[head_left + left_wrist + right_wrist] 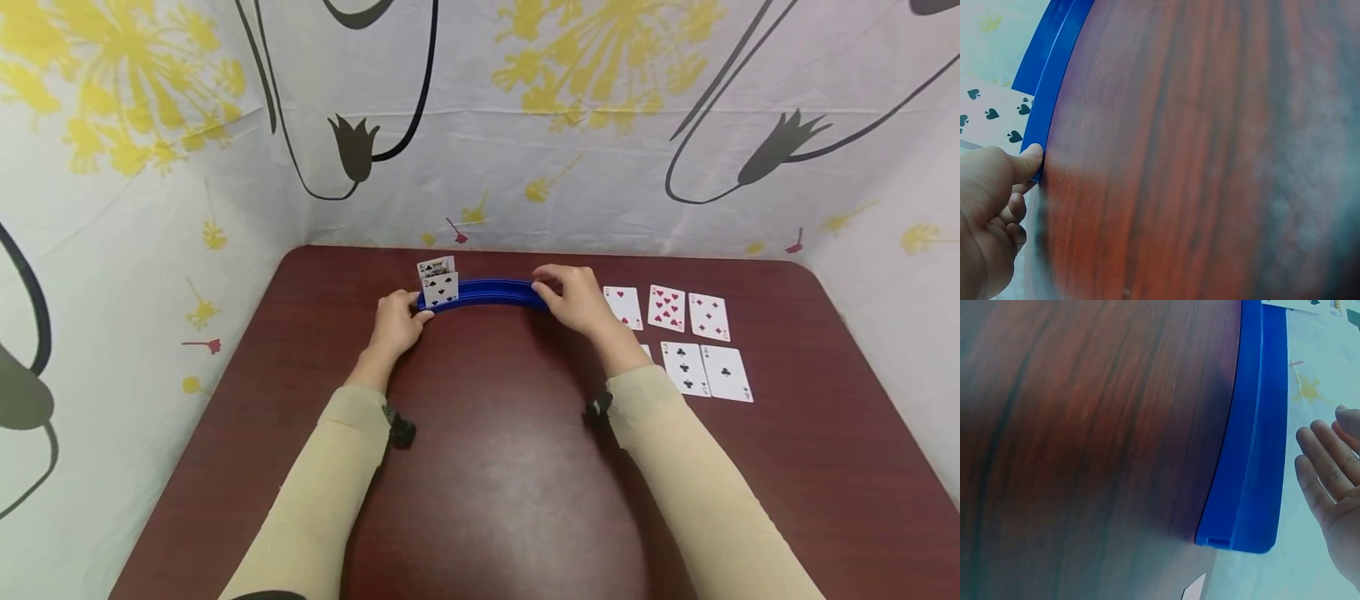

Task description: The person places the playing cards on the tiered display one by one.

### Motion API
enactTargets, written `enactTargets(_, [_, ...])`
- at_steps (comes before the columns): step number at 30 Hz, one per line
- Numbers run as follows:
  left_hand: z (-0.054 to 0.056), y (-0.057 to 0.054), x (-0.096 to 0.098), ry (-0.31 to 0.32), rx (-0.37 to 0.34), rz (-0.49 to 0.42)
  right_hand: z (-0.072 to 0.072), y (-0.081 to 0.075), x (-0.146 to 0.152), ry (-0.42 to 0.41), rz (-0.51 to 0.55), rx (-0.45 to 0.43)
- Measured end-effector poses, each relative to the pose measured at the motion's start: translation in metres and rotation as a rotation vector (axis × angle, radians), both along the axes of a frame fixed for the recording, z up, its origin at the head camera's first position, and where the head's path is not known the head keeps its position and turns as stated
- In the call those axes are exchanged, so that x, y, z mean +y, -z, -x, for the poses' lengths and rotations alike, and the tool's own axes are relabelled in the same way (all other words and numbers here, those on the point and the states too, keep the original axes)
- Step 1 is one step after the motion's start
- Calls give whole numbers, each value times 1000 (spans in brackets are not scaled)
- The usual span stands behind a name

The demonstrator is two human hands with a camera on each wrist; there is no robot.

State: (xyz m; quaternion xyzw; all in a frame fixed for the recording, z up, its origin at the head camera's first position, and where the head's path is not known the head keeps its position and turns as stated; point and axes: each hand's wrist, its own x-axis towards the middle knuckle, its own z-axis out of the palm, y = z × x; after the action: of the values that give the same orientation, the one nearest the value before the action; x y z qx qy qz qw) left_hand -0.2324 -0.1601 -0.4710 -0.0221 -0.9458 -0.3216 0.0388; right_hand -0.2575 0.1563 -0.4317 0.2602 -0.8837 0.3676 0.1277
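Furthest left, we see patterned cloth [150, 275] beside the brown table [495, 467]. Our left hand [397, 323] pinches the left end of the curved blue card rack [495, 292], thumb on its near edge. Just there, a spade card [441, 289] stands upright in the rack, with a face card [436, 267] showing above and behind it. The rack lies near the table's far edge, its middle stretch between our hands. At its right end our right hand [577, 300] has its fingers loosely extended and holds nothing; whether a fingertip touches the rack, we cannot quite tell. Right of that hand, face-up cards lie in two rows: two heart cards [667, 307] and a diamond card [709, 317] farther off; nearer, one card partly hidden by our arm, then the three of clubs [686, 368] and ace of clubs [726, 372].
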Motion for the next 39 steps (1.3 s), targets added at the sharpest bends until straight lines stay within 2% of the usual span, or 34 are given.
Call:
enactTargets(12, [0, 0, 0, -5, -31, 4, -2, -3, 22, 30, 24, 18])
enactTargets(18, [-1, -1, 0, -9, -46, -2, -3, -5, 33, 63, 20, -7])
enactTargets(28, [-1, 1, 0, -4, -17, -4, -1, -4, 49, 74, 35, -9])
enactTargets(39, [-1, 1, 1, 0, -3, -5, -2, -5, 71, 122, 2, -6])
